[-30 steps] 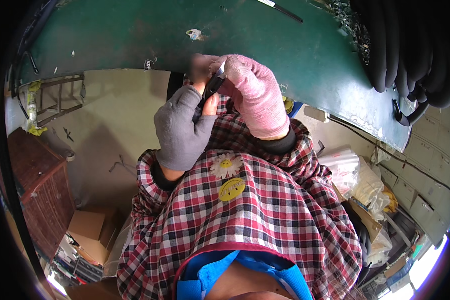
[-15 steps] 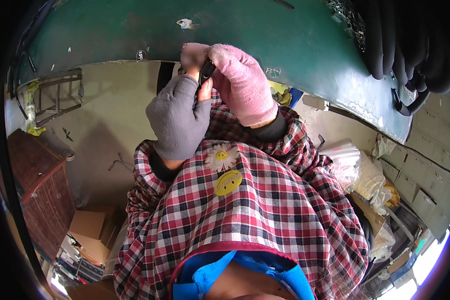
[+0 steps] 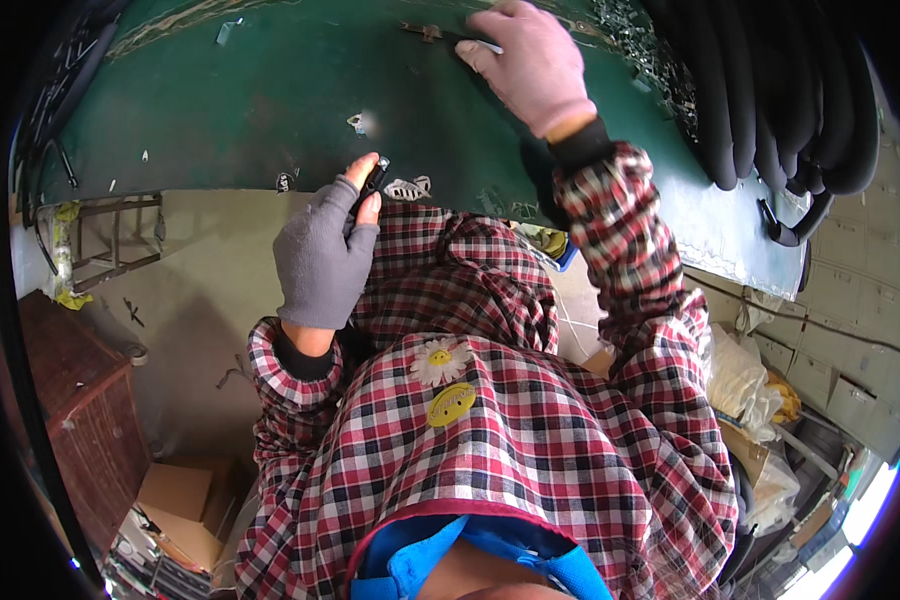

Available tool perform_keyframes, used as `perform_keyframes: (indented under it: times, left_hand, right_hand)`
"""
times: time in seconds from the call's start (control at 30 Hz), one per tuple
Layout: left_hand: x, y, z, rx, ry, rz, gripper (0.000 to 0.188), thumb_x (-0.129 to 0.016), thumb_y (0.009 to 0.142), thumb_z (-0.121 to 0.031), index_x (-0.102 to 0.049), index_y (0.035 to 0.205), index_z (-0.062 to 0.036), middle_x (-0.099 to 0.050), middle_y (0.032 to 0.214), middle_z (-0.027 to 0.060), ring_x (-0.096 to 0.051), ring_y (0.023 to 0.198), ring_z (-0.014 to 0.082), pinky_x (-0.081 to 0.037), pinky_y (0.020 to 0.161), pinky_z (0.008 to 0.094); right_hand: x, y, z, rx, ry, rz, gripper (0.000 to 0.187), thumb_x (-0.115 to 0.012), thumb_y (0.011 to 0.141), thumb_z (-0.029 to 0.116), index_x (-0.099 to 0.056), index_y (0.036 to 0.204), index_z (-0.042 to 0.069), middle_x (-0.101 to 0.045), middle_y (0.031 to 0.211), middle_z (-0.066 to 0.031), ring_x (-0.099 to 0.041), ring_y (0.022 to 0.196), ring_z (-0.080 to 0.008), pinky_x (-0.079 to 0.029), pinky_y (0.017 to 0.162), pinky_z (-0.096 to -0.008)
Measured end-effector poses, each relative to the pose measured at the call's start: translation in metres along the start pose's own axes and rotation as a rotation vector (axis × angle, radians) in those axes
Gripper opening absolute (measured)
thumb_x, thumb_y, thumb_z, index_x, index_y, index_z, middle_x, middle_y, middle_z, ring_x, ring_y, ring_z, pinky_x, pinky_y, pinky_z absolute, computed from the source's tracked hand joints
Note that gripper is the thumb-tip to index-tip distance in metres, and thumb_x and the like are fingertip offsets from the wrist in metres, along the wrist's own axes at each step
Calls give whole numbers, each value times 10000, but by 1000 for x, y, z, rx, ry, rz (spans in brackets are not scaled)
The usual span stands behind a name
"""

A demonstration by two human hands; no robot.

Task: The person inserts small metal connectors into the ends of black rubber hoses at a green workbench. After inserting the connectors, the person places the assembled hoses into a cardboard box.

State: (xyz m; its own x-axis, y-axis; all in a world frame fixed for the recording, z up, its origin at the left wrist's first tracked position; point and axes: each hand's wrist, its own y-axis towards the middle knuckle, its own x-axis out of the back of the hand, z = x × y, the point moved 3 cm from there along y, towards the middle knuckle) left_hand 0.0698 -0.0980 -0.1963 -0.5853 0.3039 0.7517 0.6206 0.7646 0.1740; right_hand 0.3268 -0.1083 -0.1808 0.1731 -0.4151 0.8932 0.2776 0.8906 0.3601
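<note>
My left hand [image 3: 327, 250], in a grey glove with bare fingertips, is closed on a small black part [image 3: 371, 185] with a light metallic end. It holds the part between thumb and fingers by the table's front edge. My right hand [image 3: 530, 65], in a pink glove, reaches far over the green table [image 3: 270, 100]. Its thumb and fingers are apart, with a small pale sliver showing between them; I cannot make out what that is. Just left of its fingertips lies a small brownish metal piece [image 3: 430, 33].
Black curved tubes [image 3: 770, 100] are bunched at the right, beside a pile of small shiny pieces [image 3: 650, 60]. Thin black rods [image 3: 55, 110] lie at the left edge. A wooden cabinet [image 3: 85, 400] and cardboard box [image 3: 180, 505] stand lower left; plastic bags [image 3: 735, 375] lie lower right.
My hands have parted. The right one has left the black part and moved up and right across the table. The left one has lowered slightly, keeping the part.
</note>
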Motion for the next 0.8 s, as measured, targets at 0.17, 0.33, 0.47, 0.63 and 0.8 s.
perform_keyframes:
  times: [0.17, 0.33, 0.47, 0.63, 0.8]
  left_hand:
    - [-4, -16, 9, 67, -60, -12, 379, -669, 929, -134, -662, 1307, -160, -645, 786, 117, -577, 593, 209, -472, 603, 331]
    - [-4, -17, 12, 39, -60, -20, 378, -670, 925, -143, -663, 1302, -162, -682, 894, 120, -611, 662, 260, -489, 638, 355]
    - [-4, -16, 12, 51, -19, -15, 354, -680, 912, -197, -682, 1266, -181, -724, 1006, 93, -703, 832, 280, -553, 699, 354]
    - [-2, -15, 11, 53, 35, 9, 383, -690, 903, -162, -672, 1285, -169, -702, 955, 118, -677, 780, 290, -521, 679, 361]
    - [2, -14, 8, 46, 65, 39, 385, -695, 898, -167, -674, 1282, -178, -698, 942, 111, -669, 752, 295, -519, 660, 369]
  right_hand:
    - [-19, 2, 3, 106, -12, 115, 125, -710, 822, 171, -735, 903, 79, -661, 1013, -112, -648, 942, -332, -537, 864, -414]
    - [-1, -39, 29, 205, 235, 64, 96, -675, 720, 32, -636, 798, 72, -647, 957, -100, -616, 918, -342, -520, 831, -407]
    - [0, -61, 34, 156, 240, 28, 194, -665, 814, 7, -616, 994, 60, -642, 941, -75, -624, 828, -283, -520, 749, -348]
    - [0, -55, 21, -117, 784, 472, 265, -659, 937, 91, -661, 1197, 40, -632, 848, -21, -592, 674, -130, -499, 627, -288]
    - [3, -31, 28, 97, 649, 699, 245, -696, 947, 262, -747, 925, 24, -649, 705, -53, -605, 651, -126, -496, 618, -277]
